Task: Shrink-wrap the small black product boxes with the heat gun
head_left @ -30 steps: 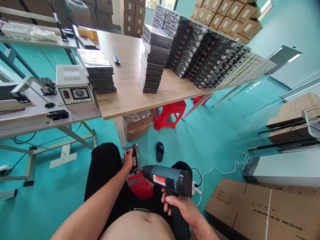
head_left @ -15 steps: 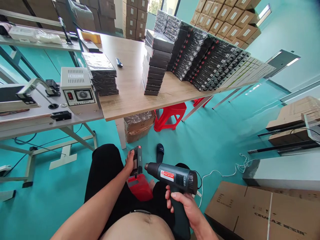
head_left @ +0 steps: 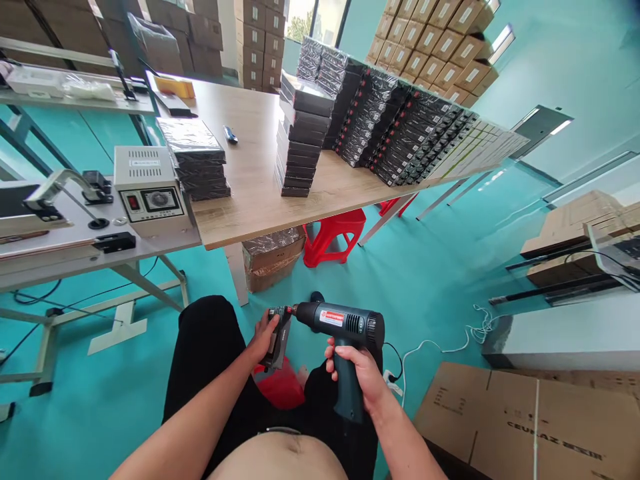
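Observation:
My right hand (head_left: 356, 370) is wrapped round the handle of a dark green heat gun (head_left: 345, 323), which points left. The nozzle is very close to the upper end of a small black box (head_left: 281, 341); whether the two touch I cannot tell. My left hand (head_left: 263, 337) grips that box from its left side, thumb on top, and holds it tilted between my knees. Below the box is a red plastic seat (head_left: 283, 387), partly hidden by my legs.
A wooden table (head_left: 250, 217) ahead bears stacks of film-wrapped black boxes (head_left: 300, 143) and a cutter (head_left: 231, 135). To the left stands a sealing machine (head_left: 150, 193). A red stool (head_left: 335, 237) and a wrapped carton (head_left: 273, 260) are underneath. A large carton (head_left: 500, 420) lies right; a white cord (head_left: 440, 347) crosses the floor.
The heat gun has come up and its nozzle is now nearer the box's top end. My left hand has tilted the box. The whole view has shifted slightly.

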Motion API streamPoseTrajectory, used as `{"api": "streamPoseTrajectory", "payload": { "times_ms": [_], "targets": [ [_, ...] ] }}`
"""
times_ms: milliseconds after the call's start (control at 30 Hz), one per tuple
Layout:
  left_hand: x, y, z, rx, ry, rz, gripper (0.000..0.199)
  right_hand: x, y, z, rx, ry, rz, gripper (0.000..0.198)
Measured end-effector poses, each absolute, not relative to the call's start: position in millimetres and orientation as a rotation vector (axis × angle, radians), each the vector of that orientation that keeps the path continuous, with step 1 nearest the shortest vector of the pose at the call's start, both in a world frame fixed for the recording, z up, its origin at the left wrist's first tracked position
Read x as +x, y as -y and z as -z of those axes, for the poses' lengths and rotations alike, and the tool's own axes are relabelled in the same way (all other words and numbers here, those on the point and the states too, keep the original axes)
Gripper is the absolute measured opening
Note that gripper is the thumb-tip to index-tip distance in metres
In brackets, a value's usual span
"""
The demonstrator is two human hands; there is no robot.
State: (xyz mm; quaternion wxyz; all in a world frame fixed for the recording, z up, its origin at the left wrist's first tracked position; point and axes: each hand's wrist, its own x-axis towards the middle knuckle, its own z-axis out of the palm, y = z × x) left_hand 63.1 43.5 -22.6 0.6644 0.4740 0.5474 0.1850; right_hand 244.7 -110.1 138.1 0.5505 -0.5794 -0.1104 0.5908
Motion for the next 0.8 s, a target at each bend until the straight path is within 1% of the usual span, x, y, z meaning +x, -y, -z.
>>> {"api": "streamPoseTrajectory", "payload": {
  "times_ms": [100,233,333,400,467,567,733,800],
  "targets": [
    [64.9,-44.2,16.6,0.996,-1.216,-0.440,0.085,242.4,110.3,-145.7,-1.353,0.281,-1.409,0.032],
    [61.0,-53.2,7.3,0.582,-0.986,-0.450,0.073,240.7,124.6,-162.1,-1.319,0.363,-1.574,0.032],
    [54.7,-61.1,-0.9,0.463,-0.844,-0.467,0.071,242.3,132.3,-163.0,-1.345,0.429,-1.677,0.033],
    [52.4,-62.6,-5.7,0.445,-0.805,-0.429,0.072,243.8,129.2,-155.9,-1.393,0.421,-1.636,0.032],
    [51.9,-60.8,-9.4,0.429,-0.780,-0.354,0.071,244.4,119.5,-147.6,-1.429,0.356,-1.526,0.030],
    [52.5,-56.8,-11.6,0.400,-0.766,-0.277,0.067,243.0,100.9,-144.7,-1.396,0.292,-1.419,0.028],
    [49.8,-58.6,-8.1,0.407,-0.814,-0.277,0.065,239.6,80.4,-161.9,-1.325,0.536,-1.636,0.028],
    [48.1,-60.5,-5.8,0.367,-0.793,-0.312,0.063,239.9,76.2,-164.7,-1.413,0.546,-1.571,0.028]
  ]
}}
